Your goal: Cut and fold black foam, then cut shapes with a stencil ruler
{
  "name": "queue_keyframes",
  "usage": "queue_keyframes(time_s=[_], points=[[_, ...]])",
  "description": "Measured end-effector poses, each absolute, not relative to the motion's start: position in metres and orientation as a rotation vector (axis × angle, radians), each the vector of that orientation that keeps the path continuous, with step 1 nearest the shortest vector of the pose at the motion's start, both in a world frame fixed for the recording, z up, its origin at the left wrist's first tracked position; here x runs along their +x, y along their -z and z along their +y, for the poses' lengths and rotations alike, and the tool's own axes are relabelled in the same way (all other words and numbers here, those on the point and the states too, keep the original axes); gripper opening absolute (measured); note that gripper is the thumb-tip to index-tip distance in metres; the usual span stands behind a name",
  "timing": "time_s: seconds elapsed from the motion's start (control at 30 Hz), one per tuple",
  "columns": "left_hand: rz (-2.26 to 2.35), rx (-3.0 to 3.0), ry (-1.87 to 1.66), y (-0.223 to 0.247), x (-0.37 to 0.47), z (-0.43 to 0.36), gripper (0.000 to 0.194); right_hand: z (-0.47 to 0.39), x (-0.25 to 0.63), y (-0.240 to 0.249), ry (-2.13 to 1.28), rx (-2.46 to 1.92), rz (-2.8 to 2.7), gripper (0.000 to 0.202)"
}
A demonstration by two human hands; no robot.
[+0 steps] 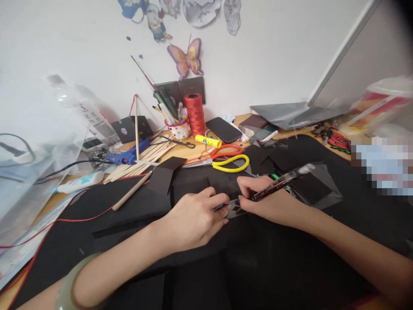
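My right hand (269, 200) grips a dark patterned pen (284, 181), its upper end slanting up to the right. Its tip is hidden behind the fingers. Bent fingers of my left hand (198, 217) press on a clear plastic ruler (232, 209), which lies on black paper between the two hands. Only a short length of the ruler shows. Just beyond the hands lie scissors with yellow and orange handles (230, 168) and a folded black paper piece (166, 174).
A black mat (97, 241) covers most of the table. Behind stand a red thread spool (195, 114) and a pen cup (178, 128). A yellow glue stick (208, 141), phone (223, 130), blue glue gun (129, 153), wooden sticks (150, 155) and tilted bottle (93, 114) lie around.
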State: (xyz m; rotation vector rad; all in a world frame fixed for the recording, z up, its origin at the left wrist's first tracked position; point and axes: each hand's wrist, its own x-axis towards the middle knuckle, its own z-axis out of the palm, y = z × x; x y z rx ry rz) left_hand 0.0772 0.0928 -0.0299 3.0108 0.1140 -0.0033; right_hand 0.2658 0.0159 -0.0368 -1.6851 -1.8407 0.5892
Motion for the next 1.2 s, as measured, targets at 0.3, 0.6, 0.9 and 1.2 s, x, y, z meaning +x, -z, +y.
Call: queue_keyframes(time_s=[0.3,0.6,0.9,1.2], points=[[0.111,3.021,-0.016,0.028,0.078,0.093,0.033,0.019,0.267,0.042,-0.658,-1.694,-1.802,0.022],[0.115,3.026,-0.023,0.029,0.078,0.093,0.031,0.020,0.265,0.043,-0.753,-1.663,-1.820,0.023],[0.131,3.039,-0.002,0.029,0.077,0.092,0.032,0.023,0.261,0.046,-0.736,-1.658,-1.788,0.024],[0.111,3.000,-0.018,0.029,0.077,0.094,0.027,0.027,0.252,0.044,-0.691,-1.629,-1.732,0.023]])
